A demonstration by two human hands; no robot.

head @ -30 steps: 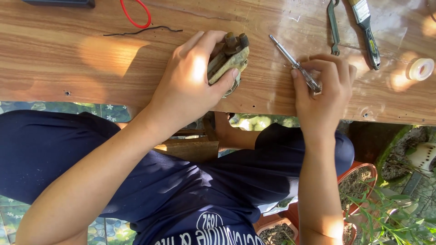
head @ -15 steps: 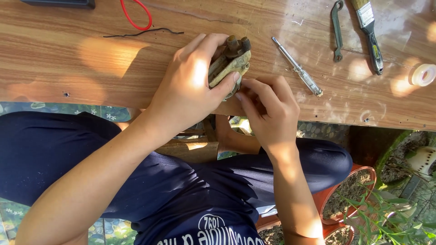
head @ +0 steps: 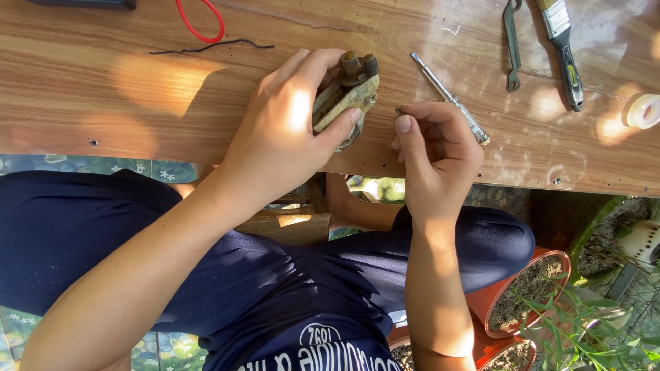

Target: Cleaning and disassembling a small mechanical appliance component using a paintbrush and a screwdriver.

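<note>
While left hand (head: 285,134) grips rusty metal part (head: 347,96), right hand (head: 433,148) pinches small dark piece (head: 399,110).

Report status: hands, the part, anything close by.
Left hand grips rusty metal part on wooden bench. Right hand pinches small dark piece. Screwdriver beside right hand.

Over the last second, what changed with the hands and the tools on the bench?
The right hand let go of the screwdriver, which now lies free on the bench. It moved left to the metal part, then drew slightly back, now pinching something small at its fingertips. The left hand kept gripping the part. Wrench, brush and tape stayed put.
</note>
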